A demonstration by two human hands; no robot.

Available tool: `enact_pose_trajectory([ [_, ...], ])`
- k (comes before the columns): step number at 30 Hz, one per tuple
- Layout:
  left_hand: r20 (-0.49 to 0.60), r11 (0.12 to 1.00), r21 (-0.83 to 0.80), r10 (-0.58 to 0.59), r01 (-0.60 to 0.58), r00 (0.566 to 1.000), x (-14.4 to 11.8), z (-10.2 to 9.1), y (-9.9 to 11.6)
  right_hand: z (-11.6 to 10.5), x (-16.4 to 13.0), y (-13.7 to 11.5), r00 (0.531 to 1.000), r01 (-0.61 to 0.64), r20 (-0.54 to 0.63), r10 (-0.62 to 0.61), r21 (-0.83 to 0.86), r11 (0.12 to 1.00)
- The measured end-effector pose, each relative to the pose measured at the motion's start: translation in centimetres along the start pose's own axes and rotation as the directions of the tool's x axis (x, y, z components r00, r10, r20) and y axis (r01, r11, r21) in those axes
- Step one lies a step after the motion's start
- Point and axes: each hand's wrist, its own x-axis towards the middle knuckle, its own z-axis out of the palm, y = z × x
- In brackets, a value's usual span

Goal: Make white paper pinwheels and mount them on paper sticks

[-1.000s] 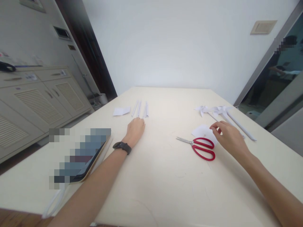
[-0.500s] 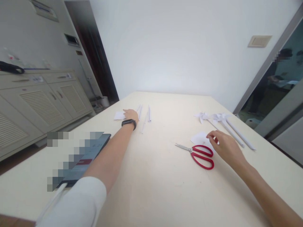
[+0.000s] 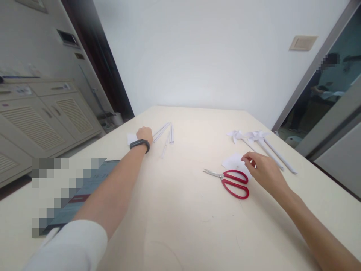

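Room: plain white wall across the upper centre of the frame, a beige louvred cabinet [image 3: 42, 120] at upper left, a dark doorway beside it, and a glazed opening at upper right through which another person is partly visible. A beige wall plate [image 3: 303, 42] sits high on the right.

Surface: a large cream-coloured tabletop [image 3: 183, 210] fills the lower frame, bare through the middle.

Left hand [image 3: 144, 134], black band at the wrist, lies at centre left on a small white paper sheet [image 3: 131, 138], just beside several thin white rolled paper sticks [image 3: 166, 133]; fingers are curled under, and whether they clasp anything cannot be determined.

Right hand [image 3: 263, 171], centre right, has fingertips pinched loosely on the edge of a white paper square [image 3: 234, 162]. Red-handled steel scissors [image 3: 229, 180] lie closed just beside it. Two white paper pinwheels on long sticks [image 3: 259, 141] rest beyond, towards the right table edge. A blurred flat device occupies the lower left.
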Motion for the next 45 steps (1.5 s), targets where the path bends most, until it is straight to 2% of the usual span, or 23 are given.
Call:
enact_pose_trajectory([
  [5,-0.029,1.0,0.023,0.018,-0.018,0.999,-0.3,-0.8,0.0,0.2,-0.1,-0.1,1.0,0.01,0.017,-0.01,0.04,0.999],
  [12,-0.11,0.995,0.051,0.093,-0.088,0.989,-1.5,-3.4,0.4,0.0,-0.3,-0.6,1.0,0.021,0.007,-0.022,0.12,0.993],
  [15,-0.168,0.984,0.052,0.179,-0.172,0.969,-3.0,-4.6,0.7,-0.1,-0.4,-1.0,1.0,0.015,-0.007,-0.014,0.179,0.984],
  [17,-0.241,0.967,0.05,0.253,-0.248,0.937,-4.3,-5.7,1.4,-0.1,-0.5,-1.3,1.0,0.007,-0.01,-0.005,0.235,0.972],
  [19,-0.343,0.936,0.048,0.343,-0.348,0.874,-6.0,-7.1,2.6,-0.1,-0.7,-1.8,1.0,-0.004,0.008,0.001,0.313,0.95],
  [21,-0.447,0.888,0.042,0.427,-0.459,0.786,-8.2,-8.7,4.1,0.0,-0.9,-2.4,0.998,-0.018,0.065,-0.01,0.418,0.908],
  [25,-0.598,0.695,0.047,0.595,-0.718,0.537,-14.2,-10.5,6.8,0.1,-1.4,-3.9,0.956,-0.083,0.264,-0.128,0.662,0.745],
  [28,-0.661,0.506,0.064,0.667,-0.86,0.343,-19.0,-9.7,7.5,0.1,-1.8,-5.0,0.906,-0.159,0.354,-0.233,0.794,0.587],
  [31,-0.694,0.336,0.073,0.693,-0.939,0.194,-22.1,-7.6,7.2,0.3,-2.1,-5.6,0.869,-0.286,0.401,-0.29,0.885,0.368],
  [33,-0.717,0.259,0.073,0.685,-0.963,0.13,-22.9,-6.3,6.7,0.6,-2.3,-5.8,0.865,-0.333,0.416,-0.279,0.893,0.302],
  [36,-0.739,0.182,0.07,0.67,-0.981,0.071,-22.9,-5.2,6.1,1.0,-2.4,-6.1,0.865,-0.361,0.439,-0.244,0.881,0.307],
  [38,-0.745,0.143,0.065,0.665,-0.988,0.047,-22.7,-4.9,5.8,1.1,-2.5,-6.1,0.863,-0.376,0.452,-0.225,0.873,0.312],
  [39,-0.75,0.132,0.041,0.659,-0.99,0.057,-22.6,-4.8,5.7,1.1,-2.5,-6.1,0.865,-0.379,0.454,-0.213,0.871,0.313],
  [40,-0.755,0.138,-0.009,0.648,-0.99,0.097,-22.5,-4.8,5.6,1.1,-2.5,-6.1,0.87,-0.379,0.451,-0.198,0.871,0.313],
  [41,-0.757,0.164,-0.09,0.63,-0.982,0.175,-22.5,-4.8,5.6,1.0,-2.4,-6.1,0.878,-0.376,0.443,-0.181,0.872,0.312],
  [42,-0.748,0.204,-0.202,0.599,-0.958,0.285,-22.4,-4.9,5.5,0.9,-2.4,-6.0,0.887,-0.37,0.433,-0.163,0.876,0.31],
  [43,-0.72,0.242,-0.344,0.553,-0.907,0.42,-22.3,-4.9,5.5,0.9,-2.3,-5.9,0.896,-0.361,0.42,-0.146,0.88,0.309],
  [45,-0.566,0.25,-0.669,0.439,-0.7,0.698,-22.1,-4.8,5.4,0.8,-2.2,-5.8,0.912,-0.339,0.392,-0.12,0.887,0.313],
])
